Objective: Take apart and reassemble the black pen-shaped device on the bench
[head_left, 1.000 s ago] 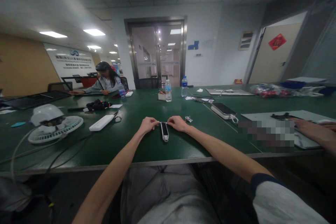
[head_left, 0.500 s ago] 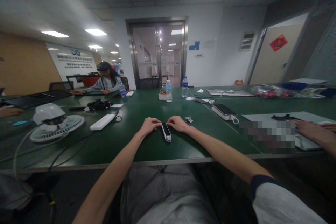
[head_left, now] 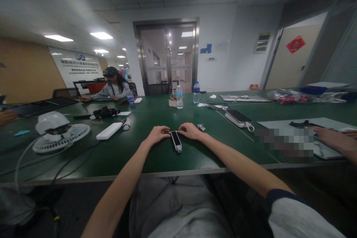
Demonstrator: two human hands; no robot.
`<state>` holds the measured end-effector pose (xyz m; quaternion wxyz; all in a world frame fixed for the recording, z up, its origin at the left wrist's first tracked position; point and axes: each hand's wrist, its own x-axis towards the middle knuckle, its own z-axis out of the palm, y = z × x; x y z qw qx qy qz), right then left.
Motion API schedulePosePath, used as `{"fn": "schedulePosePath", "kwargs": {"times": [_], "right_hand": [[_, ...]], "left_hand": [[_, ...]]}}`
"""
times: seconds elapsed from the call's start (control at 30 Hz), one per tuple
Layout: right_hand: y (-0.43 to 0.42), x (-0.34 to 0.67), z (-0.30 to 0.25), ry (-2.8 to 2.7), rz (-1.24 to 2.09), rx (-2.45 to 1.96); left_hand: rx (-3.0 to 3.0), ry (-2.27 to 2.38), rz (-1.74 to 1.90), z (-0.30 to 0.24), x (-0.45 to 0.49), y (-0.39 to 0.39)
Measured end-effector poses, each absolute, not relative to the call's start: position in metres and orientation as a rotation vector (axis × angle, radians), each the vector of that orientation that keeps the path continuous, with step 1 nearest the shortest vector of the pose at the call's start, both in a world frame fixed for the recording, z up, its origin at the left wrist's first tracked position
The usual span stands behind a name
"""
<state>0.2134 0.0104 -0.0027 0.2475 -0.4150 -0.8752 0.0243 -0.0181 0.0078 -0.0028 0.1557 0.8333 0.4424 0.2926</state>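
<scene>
Left hand (head_left: pixel 157 135) and right hand (head_left: pixel 191 131) lie open and palm-down on a green desk (head_left: pixel 119 158), neither grip clamped, flanking the top end of a slim black handheld device (head_left: pixel 176 141). Whether the fingertips touch it is hard to tell. A careless brush could likely spin the device across the smooth surface, toward small metal fittings (head_left: pixel 201 127) near the right hand.

One head-worn view, facing forward and down, over left hand (head_left: pixel 157 135), right hand (head_left: pixel 191 131), green workbench (head_left: pixel 117 160)
</scene>
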Motion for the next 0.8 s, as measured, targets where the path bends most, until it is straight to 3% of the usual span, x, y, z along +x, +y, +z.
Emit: {"fn": "schedulePosePath", "kwargs": {"times": [0.27, 0.8], "right_hand": [[0.014, 0.233, 0.006, -2.334, -0.095, -1.234], [0.013, 0.22, -0.003, -2.455, 0.048, -1.079]], "left_hand": [[2.419, 1.294, 0.805, -0.002, -0.022, 0.008], [2.474, 1.313, 0.821, -0.001, -0.019, 0.006]]}}
